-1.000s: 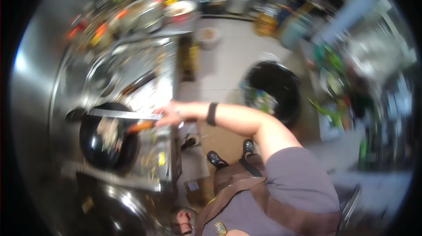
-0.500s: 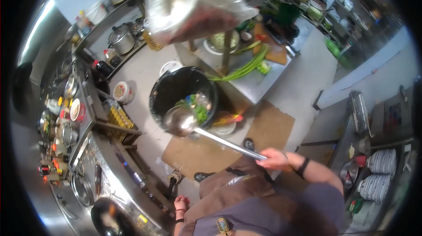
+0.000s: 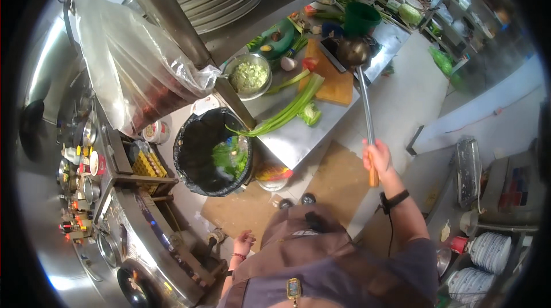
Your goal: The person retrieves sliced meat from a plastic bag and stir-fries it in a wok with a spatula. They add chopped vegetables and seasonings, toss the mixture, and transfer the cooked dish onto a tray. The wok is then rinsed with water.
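My right hand [image 3: 376, 156] grips the wooden end of a long-handled metal ladle [image 3: 354, 54]. Its bowl hangs over the steel prep table [image 3: 298, 136], near a wooden cutting board [image 3: 331, 81] and a green bucket [image 3: 361, 18]. My left hand [image 3: 244, 243] hangs low by my side, holding nothing, fingers loosely apart, near the edge of the stove counter [image 3: 155, 233]. A steel bowl of chopped greens [image 3: 248, 76] and long green stalks [image 3: 287, 110] lie on the table.
A black-lined bin [image 3: 215, 153] with green scraps stands by the table. A black wok [image 3: 133, 285] sits on the stove at lower left. Seasoning containers [image 3: 80, 164] line the left. Stacked plates [image 3: 485, 250] sit at lower right, more trays above. Cardboard mats cover the floor.
My view has swung from the stove and wok toward the prep table. The ladle moved from the wok, past the bin, out to the far end of the table.
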Demonstrator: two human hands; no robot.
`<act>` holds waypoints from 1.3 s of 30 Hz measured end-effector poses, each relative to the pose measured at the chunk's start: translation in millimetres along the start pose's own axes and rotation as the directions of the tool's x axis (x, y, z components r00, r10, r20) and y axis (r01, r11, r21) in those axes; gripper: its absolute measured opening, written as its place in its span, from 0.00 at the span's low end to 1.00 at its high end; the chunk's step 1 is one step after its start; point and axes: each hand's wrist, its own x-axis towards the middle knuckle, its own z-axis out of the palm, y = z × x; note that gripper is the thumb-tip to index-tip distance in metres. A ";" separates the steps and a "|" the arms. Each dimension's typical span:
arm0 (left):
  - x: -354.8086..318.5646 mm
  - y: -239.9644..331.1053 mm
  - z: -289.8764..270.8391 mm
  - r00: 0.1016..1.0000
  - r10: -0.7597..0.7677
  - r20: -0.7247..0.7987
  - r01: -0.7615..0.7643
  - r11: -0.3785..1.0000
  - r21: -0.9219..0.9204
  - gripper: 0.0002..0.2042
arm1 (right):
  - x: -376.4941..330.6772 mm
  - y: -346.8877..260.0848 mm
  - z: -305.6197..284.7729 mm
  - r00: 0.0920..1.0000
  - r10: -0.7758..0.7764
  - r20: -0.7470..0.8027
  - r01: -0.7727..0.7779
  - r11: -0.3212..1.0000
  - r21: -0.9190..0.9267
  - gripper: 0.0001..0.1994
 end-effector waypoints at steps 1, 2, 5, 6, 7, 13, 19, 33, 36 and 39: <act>4.8 3.6 1.0 0.999 0.040 -0.014 -0.040 0.999 -0.009 0.15 | 13.9 -11.7 5.9 0.999 -0.041 0.016 0.041 0.999 0.031 0.13; 9.3 2.4 -2.7 1.000 -0.012 -0.008 0.011 0.999 -0.053 0.15 | 27.8 -22.8 12.0 0.996 -0.083 0.031 0.081 0.995 0.063 0.13; 28.5 -27.9 -24.9 0.986 -0.125 0.106 0.153 0.936 -0.318 0.16 | 73.0 -62.1 28.3 0.974 -0.199 0.107 0.185 0.974 0.130 0.14; 29.3 -34.5 -31.4 0.988 -0.147 -0.039 0.149 0.986 0.071 0.16 | 89.6 -81.8 34.1 0.968 -0.220 0.122 0.199 0.967 0.160 0.14; 34.3 -34.5 -37.6 0.978 -0.091 -0.185 0.167 0.879 0.448 0.16 | 113.7 -97.3 36.4 0.955 -0.270 0.120 0.254 0.958 0.129 0.12; 14.3 32.2 -20.3 0.871 -0.242 -0.427 0.093 0.935 -0.342 0.04 | 304.2 -178.5 40.0 0.895 -0.431 0.114 0.442 0.892 -0.093 0.05; 8.3 -7.6 37.3 0.989 0.048 -0.138 -0.116 0.832 -0.542 0.07 | 486.0 -222.2 90.5 0.922 -0.386 0.033 0.359 0.821 -0.444 0.08; 51.8 94.5 226.4 0.993 -0.062 -0.101 0.058 0.997 -0.047 0.15 | 530.5 -253.2 66.3 0.973 -0.100 0.209 0.145 0.967 -0.210 0.09; 55.5 143.6 213.4 0.981 -0.016 -0.194 0.067 0.964 0.258 0.16 | 530.0 -266.4 53.8 0.958 -0.008 0.285 0.003 1.000 0.018 0.08; 67.5 190.6 198.9 0.973 -0.025 -0.228 0.063 0.985 0.162 0.17 | 568.2 -263.0 33.6 0.917 0.044 0.395 -0.159 0.951 0.264 0.06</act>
